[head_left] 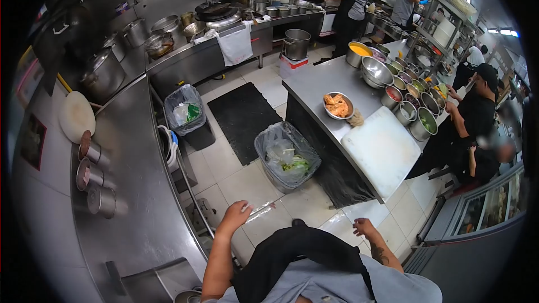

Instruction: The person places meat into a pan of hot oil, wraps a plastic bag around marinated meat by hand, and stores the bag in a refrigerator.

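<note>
My left hand (237,216) hangs in the air above the tiled floor, fingers loosely bent and apart, with nothing seen in it. Out to the other side, my right hand (365,228) is also raised and holds nothing, its fingers slightly spread. Ahead of both stands a grey bin (268,164) lined with a bag, holding clear plastic and green leaf scraps. Nearest to my right hand is the steel table, where a white cutting board (380,145) lies at the near corner. A bowl of orange-coloured food (338,105) and a crumpled tan cloth (356,118) sit beside the board.
A steel counter (132,151) with lidded pots runs along my left. Another lined bin (185,109) and a black floor mat (241,118) lie ahead. Several metal containers of ingredients (422,126) crowd the table's right side. People (480,98) work beyond it and at the stoves.
</note>
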Demonstrator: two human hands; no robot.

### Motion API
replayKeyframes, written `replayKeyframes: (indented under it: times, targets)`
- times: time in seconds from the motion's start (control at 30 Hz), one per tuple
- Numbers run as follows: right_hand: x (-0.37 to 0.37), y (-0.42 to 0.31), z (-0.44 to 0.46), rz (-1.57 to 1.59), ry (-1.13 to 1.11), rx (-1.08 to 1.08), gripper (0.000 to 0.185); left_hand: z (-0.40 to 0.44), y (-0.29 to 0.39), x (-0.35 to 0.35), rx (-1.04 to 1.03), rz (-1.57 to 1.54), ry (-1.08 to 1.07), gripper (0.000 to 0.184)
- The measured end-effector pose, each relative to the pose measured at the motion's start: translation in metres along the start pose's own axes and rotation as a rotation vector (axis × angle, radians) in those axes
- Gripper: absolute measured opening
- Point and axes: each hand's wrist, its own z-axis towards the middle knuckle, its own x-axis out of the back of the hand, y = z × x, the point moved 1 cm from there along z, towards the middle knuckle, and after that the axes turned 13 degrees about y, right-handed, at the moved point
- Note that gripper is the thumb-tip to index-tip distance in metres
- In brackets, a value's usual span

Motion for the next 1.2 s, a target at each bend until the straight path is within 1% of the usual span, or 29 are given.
replayKeyframes:
  times: [0.07,0.13,0.2,0.23,0.27,0.3,0.33,0.37,0.43,0.47,0.5,0.57,0.63,0.73,0.8,0.87,0.9,0.93,0.97,1.0,1.03,1.07,1.1,1.13,1.17,1.2]
  targets:
    - [-0.008,-0.051,0.012,0.078,-0.007,0.1,0.031,0.031,0.009,-0.012,-0.043,-0.03,-0.044,0.046]
    - [-0.011,-0.101,0.027,0.066,0.04,0.319,0.032,0.064,0.014,-0.019,-0.07,-0.051,-0.116,0.047]
    - [-0.011,-0.158,0.033,0.356,0.108,0.308,0.033,0.096,0.017,-0.023,-0.072,-0.058,-0.204,0.047]
    - [-0.005,-0.192,0.032,0.492,0.128,0.283,0.034,0.112,0.002,-0.028,-0.088,0.067,-0.191,0.047]
    - [-0.001,-0.224,0.03,0.627,0.145,0.257,0.034,0.124,-0.029,-0.033,-0.102,0.194,-0.176,0.047]
    - [0.004,-0.25,0.036,0.697,0.185,0.206,0.034,0.134,-0.052,-0.031,-0.122,0.319,-0.155,0.047]
    - [0.009,-0.273,0.042,0.765,0.227,0.155,0.035,0.14,-0.066,-0.025,-0.047,0.422,-0.194,0.047]
    - [0.012,-0.292,0.051,0.798,0.258,0.107,0.039,0.145,-0.08,-0.017,0.027,0.526,-0.231,0.047]
    - [0.011,-0.322,0.07,0.889,0.223,-0.006,0.039,0.148,-0.105,0.003,0.089,0.496,-0.252,0.047]
    - [0.01,-0.334,0.079,0.932,0.208,-0.059,0.039,0.149,-0.115,0.013,0.145,0.451,-0.246,0.046]
    - [0.006,-0.338,0.097,0.96,0.149,-0.078,0.036,0.152,-0.126,0.022,0.196,0.406,-0.242,0.046]
    - [-0.004,-0.341,0.121,1.017,0.118,-0.121,0.034,0.152,-0.156,0.039,0.322,0.328,-0.185,0.045]
    - [-0.012,-0.353,0.142,1.08,0.093,-0.165,0.034,0.15,-0.193,0.046,0.188,0.29,-0.01,0.043]
    - [-0.02,-0.363,0.162,1.101,0.073,-0.216,0.035,0.176,-0.176,0.071,0.33,0.223,-0.052,0.04]
    - [-0.022,-0.371,0.18,1.031,0.117,-0.188,0.035,0.2,-0.166,0.09,0.455,0.165,-0.06,0.037]
    - [-0.023,-0.37,0.184,0.986,0.168,-0.166,0.034,0.237,-0.166,0.111,0.459,0.155,-0.09,0.035]
    - [-0.026,-0.368,0.193,0.984,0.188,-0.172,0.033,0.262,-0.17,0.123,0.445,0.16,-0.119,0.034]
    - [-0.029,-0.37,0.198,0.985,0.253,-0.189,0.032,0.29,-0.185,0.131,0.348,0.111,-0.043,0.032]
    - [-0.035,-0.389,0.187,1.052,0.303,-0.227,0.035,0.308,-0.203,0.143,0.25,0.056,0.004,0.031]
    - [-0.041,-0.406,0.178,1.005,0.439,-0.261,0.039,0.335,-0.22,0.152,0.48,-0.117,-0.039,0.03]
    - [-0.046,-0.402,0.183,1.069,0.435,-0.23,0.04,0.374,-0.302,0.15,0.228,-0.064,-0.061,0.026]
    - [-0.051,-0.397,0.191,1.089,0.492,-0.268,0.04,0.42,-0.336,0.16,0.137,-0.102,-0.067,0.027]
    - [-0.054,-0.398,0.198,1.068,0.505,-0.31,0.038,0.472,-0.344,0.163,0.075,0.018,-0.13,0.031]
    - [-0.06,-0.413,0.186,1.064,0.531,-0.218,0.039,0.516,-0.348,0.173,0.022,0.144,-0.162,0.037]
    - [-0.061,-0.413,0.194,1.052,0.51,-0.266,0.036,0.543,-0.339,0.182,0.01,0.177,-0.156,0.036]
    - [-0.065,-0.416,0.193,1.016,0.564,-0.3,0.034,0.568,-0.319,0.185,-0.001,0.156,-0.132,0.034]
